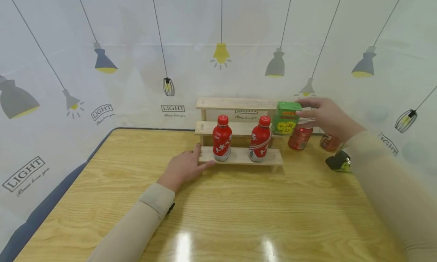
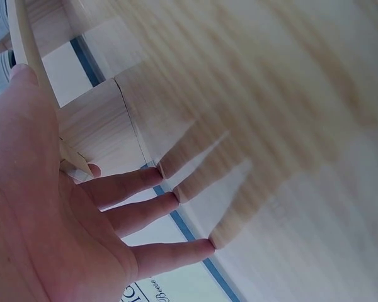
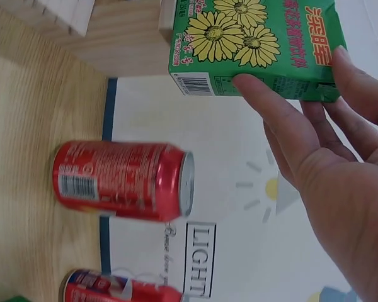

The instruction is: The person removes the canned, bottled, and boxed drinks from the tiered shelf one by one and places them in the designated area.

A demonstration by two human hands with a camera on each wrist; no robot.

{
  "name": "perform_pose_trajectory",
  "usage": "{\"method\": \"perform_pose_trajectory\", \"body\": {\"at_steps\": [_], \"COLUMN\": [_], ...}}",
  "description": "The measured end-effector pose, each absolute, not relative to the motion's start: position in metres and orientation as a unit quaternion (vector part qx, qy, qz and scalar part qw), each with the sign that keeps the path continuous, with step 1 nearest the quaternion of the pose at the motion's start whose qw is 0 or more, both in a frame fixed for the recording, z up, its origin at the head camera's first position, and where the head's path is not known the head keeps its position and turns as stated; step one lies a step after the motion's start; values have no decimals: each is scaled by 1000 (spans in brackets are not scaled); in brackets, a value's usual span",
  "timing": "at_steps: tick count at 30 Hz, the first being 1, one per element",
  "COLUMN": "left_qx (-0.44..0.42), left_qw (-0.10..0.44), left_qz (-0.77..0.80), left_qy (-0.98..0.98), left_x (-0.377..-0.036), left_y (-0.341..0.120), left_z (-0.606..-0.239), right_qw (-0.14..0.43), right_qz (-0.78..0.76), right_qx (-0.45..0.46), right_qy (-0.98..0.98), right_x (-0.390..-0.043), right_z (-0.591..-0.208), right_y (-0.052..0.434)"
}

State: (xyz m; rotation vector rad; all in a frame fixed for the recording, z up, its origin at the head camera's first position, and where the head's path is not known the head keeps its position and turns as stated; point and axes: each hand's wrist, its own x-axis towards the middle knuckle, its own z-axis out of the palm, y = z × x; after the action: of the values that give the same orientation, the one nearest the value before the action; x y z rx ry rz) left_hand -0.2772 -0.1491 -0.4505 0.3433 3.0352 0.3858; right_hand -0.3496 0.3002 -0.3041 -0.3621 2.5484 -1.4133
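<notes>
A green drink carton [image 1: 286, 117] printed with yellow flowers is at the right end of the wooden stepped shelf's [image 1: 240, 156] middle step. My right hand [image 1: 308, 112] grips it, fingers and thumb round the carton [image 3: 258, 44] in the right wrist view. Two red bottles [image 1: 222, 138] [image 1: 260, 139] stand upright on the lowest step. My left hand [image 1: 186, 167] lies flat on the table [image 1: 239, 209] at the shelf's left end, thumb against the lowest step. In the left wrist view its fingers [image 2: 145, 214] are straight and hold nothing.
A red can [image 1: 300, 137] stands on the table just right of the shelf, under the carton, and a second can [image 1: 329, 142] is further right behind my right wrist. A small dark object [image 1: 338, 161] lies near my right forearm. A lamp-print backdrop surrounds the table.
</notes>
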Motion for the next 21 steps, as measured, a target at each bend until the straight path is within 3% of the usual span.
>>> {"method": "perform_pose_trajectory", "body": {"at_steps": [13, 21], "left_qx": [112, 114], "left_qw": [35, 36], "left_qz": [125, 128], "left_qy": [985, 985], "left_x": [-275, -274], "left_y": [-149, -148], "left_z": [-448, -446], "right_qw": [109, 97], "right_qz": [-411, -397], "right_qx": [-65, -72], "right_qy": [903, 910], "right_x": [-320, -310], "right_z": [-318, -353], "right_y": [358, 373]}}
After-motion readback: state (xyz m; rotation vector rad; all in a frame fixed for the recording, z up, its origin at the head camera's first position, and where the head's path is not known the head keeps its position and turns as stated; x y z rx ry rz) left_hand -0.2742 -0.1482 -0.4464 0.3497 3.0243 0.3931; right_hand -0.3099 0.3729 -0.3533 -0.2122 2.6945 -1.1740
